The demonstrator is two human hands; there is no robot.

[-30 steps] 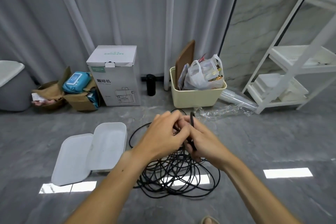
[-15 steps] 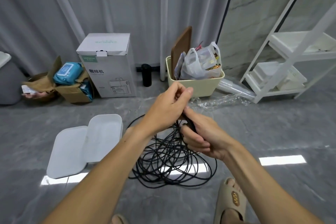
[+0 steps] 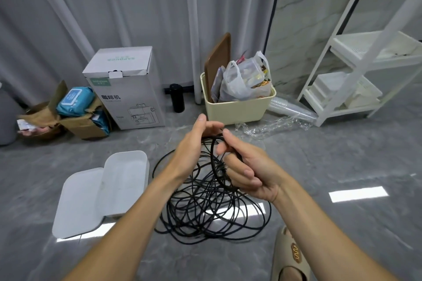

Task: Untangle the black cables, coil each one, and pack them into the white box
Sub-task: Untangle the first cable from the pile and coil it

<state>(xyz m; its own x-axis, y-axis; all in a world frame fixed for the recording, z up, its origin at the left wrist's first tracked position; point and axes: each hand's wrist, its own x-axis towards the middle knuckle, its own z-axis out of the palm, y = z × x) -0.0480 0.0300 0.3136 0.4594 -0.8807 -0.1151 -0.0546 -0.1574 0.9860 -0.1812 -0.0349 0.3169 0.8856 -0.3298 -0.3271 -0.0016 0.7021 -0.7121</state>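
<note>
A tangle of black cables (image 3: 212,210) lies in loose loops on the grey floor in front of me. My right hand (image 3: 247,167) grips a small coil of black cable, its fingers curled round the loops above the pile. My left hand (image 3: 194,146) is raised beside it, with the cable passing over its palm side and the fingers bent round the strand at the top of the loop. The white box (image 3: 125,180) stands open on the floor to the left of the pile, and its lid (image 3: 77,203) lies flat against it.
Along the curtain stand a white carton (image 3: 127,89), a black bottle (image 3: 177,98), a cream bin (image 3: 237,105) with bags and a brown cardboard box (image 3: 75,118). A white shelf rack (image 3: 356,70) is at the right. A beige slipper (image 3: 291,255) shows at the bottom.
The view has tipped down a little. My left hand has swung a loop of cable over towards my right hand, which now holds a small coil rather than a single end.
</note>
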